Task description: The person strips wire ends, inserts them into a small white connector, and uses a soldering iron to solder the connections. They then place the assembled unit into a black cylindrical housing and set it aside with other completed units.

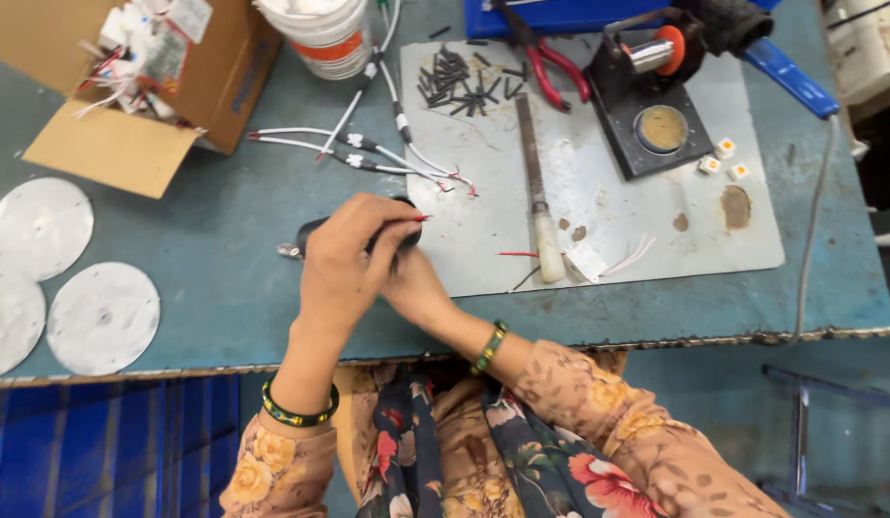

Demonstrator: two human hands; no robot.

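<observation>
Both hands meet mid-frame: left hand [344, 259] wraps a small black cylindrical part [315, 233], right hand [413, 288] underneath pinches a thin red wire [418, 219], beside the grey metal sheet [598, 192].

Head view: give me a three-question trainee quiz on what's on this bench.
1. True or false: the file lies on the grey mat.
2. How many metal discs lie at the bench's left edge? A) one B) three C) five
3. Fill in: the pliers have ___ handles.

Key:
1. True; its white handle points toward the person.
2. B; three.
3. Red.

Note for trainees: the left hand covers a small dark part with the right hand beneath it; the grip itself is hidden.
</observation>
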